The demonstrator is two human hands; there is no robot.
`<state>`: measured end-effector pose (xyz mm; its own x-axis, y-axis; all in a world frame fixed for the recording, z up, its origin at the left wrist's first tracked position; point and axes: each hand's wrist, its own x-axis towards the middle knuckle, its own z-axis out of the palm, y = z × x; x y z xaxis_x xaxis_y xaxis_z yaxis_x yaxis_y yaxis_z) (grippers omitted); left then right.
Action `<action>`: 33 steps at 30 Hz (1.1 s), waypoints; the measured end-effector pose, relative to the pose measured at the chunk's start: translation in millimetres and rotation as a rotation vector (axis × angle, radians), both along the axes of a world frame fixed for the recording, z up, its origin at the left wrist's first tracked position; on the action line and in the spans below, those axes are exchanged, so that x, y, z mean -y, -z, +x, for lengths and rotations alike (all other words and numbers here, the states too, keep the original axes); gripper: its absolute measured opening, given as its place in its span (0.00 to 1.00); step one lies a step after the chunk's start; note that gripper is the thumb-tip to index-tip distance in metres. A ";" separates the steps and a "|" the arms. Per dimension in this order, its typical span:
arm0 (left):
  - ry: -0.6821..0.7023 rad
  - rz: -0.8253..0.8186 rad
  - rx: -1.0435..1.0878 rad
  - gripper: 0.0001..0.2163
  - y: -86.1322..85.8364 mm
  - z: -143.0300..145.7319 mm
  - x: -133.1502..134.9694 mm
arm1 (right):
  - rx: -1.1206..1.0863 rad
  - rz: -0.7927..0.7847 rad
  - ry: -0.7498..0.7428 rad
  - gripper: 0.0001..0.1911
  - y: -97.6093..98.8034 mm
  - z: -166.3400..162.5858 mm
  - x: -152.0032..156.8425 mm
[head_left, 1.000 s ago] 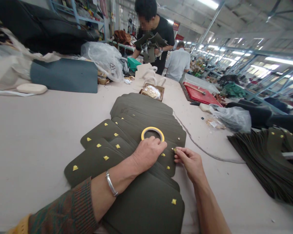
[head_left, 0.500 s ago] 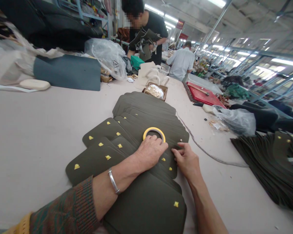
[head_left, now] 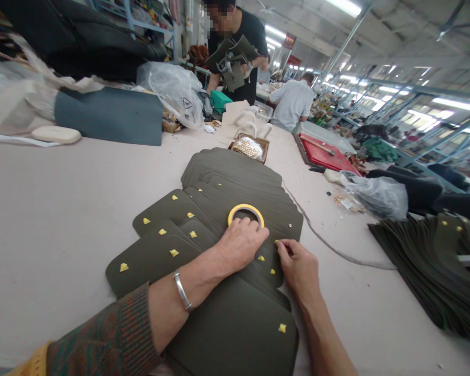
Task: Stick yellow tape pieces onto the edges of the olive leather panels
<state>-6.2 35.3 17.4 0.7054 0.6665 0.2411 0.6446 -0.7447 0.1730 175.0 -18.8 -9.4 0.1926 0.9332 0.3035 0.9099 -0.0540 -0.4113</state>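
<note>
Dark olive panels (head_left: 227, 324) lie overlapped in a long stack down the middle of the table. Small yellow tape pieces (head_left: 174, 253) are stuck on several of them. My left hand (head_left: 241, 243) rests on the stack, its fingers curled over the near rim of a yellow tape roll (head_left: 231, 211). To its right, my right hand (head_left: 301, 263) is closed in a pinch at the right edge of a panel. A tiny bit of yellow tape (head_left: 276, 242) shows at its fingertips. Just beyond that hand, a small metal stud (head_left: 290, 225) sits on a panel.
A box of gold studs (head_left: 248, 146) stands past the stack. More olive pieces (head_left: 411, 266) lie fanned at the right. A thin cord (head_left: 329, 242) runs across the table (head_left: 62, 198). Plastic bags (head_left: 172, 89) and a red board (head_left: 329, 154) lie farther back. A co-worker (head_left: 238, 57) holds olive pieces.
My right thumb and fingers have closed into a pinch, and the hand has dropped slightly toward me. My left hand has stayed on the tape roll. The co-worker's held pieces have shifted.
</note>
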 end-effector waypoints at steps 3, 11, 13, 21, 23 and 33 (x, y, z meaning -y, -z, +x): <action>-0.002 0.013 0.004 0.07 -3.6 -1.2 -0.4 | 0.058 -0.045 -0.043 0.13 -6.7 0.2 -4.7; 0.019 0.032 0.065 0.07 -3.6 -5.8 -5.8 | -0.313 -0.407 -0.247 0.11 -23.6 10.2 12.1; 0.048 0.022 0.089 0.08 -2.6 -6.1 -6.3 | -0.399 -0.373 -0.236 0.10 -23.1 12.4 15.8; 0.202 -0.023 0.337 0.19 -1.8 -5.6 -3.5 | -0.447 0.121 -0.217 0.12 -24.2 -6.7 12.8; 0.212 -0.030 0.367 0.21 -2.3 -4.9 -2.2 | -0.362 0.172 -0.287 0.11 -26.0 -11.9 10.7; 0.246 -0.126 0.330 0.13 -5.8 -4.9 1.1 | -0.059 0.290 -0.333 0.08 -25.0 -17.4 6.8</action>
<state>-11.2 34.2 23.1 0.7456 0.5271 0.4077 0.3457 -0.8290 0.4396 157.6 -25.7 15.6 -0.0796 0.8249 0.5596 0.8326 0.3637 -0.4177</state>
